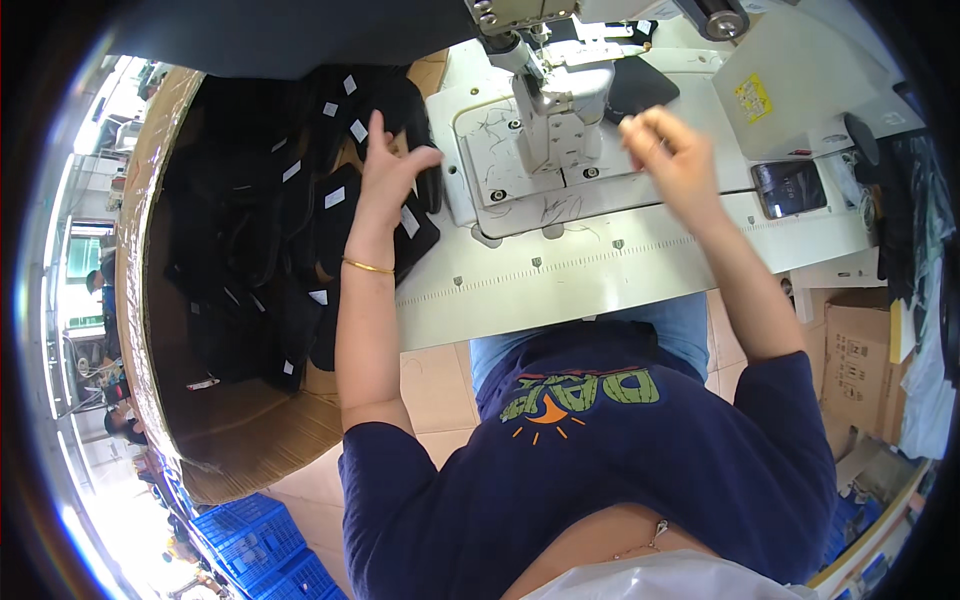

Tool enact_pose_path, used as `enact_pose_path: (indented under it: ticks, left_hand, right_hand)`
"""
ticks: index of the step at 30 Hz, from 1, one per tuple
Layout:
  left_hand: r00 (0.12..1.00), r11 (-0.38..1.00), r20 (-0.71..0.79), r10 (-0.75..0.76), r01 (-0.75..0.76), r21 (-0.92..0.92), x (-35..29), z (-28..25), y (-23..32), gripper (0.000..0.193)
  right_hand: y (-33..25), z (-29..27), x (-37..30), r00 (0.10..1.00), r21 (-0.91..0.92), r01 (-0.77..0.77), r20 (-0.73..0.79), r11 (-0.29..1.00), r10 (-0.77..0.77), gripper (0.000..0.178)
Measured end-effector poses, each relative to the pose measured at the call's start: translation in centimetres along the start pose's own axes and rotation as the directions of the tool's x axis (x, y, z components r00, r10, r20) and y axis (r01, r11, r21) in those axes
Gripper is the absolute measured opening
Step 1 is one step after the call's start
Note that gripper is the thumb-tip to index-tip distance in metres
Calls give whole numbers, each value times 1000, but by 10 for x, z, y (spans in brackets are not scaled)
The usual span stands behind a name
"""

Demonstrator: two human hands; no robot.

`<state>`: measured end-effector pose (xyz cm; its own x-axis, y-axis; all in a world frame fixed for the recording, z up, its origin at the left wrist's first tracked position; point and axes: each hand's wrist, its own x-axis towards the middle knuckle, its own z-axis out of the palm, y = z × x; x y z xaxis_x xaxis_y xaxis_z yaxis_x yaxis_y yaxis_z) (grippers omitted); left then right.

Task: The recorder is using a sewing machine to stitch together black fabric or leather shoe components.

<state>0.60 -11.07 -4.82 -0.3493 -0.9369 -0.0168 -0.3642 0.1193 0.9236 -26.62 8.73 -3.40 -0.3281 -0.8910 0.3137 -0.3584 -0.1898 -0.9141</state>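
Note:
My left hand is over the right side of a heap of black fabric pieces with small white labels. Its thumb and forefinger stand apart, with nothing visible between them. To the right of the sewing machine, my right hand is raised above the white work table. The fingers are curled together and slightly blurred; whatever they may hold is hidden. Just beyond them lies a dark rounded piece beside the machine's post. Loose dark threads are scattered on the machine's bed plate.
A large cardboard box surrounds the black pieces on the left. Toward the right end of the table lies a phone. Blue plastic crates stand on the floor at lower left, and another carton is at right.

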Motion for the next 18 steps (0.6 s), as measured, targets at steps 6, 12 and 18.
enact_pose_path:
  ticks: [6,12,18]
  left_hand:
    - [976,689,-82,199,-199,-697,-65,45,58,102]
    - [941,877,-61,332,-332,-348,-86,66,57,72]
    - [832,952,495,250,-118,-283,-29,18,122,32]
  right_hand:
    - [-14,61,-27,819,-222,569,69,792,-569,37]
    - [-11,67,-33,868,-177,490,10,854,-496,26]
    - [-42,51,-32,998,294,11,57,956,-29,22]
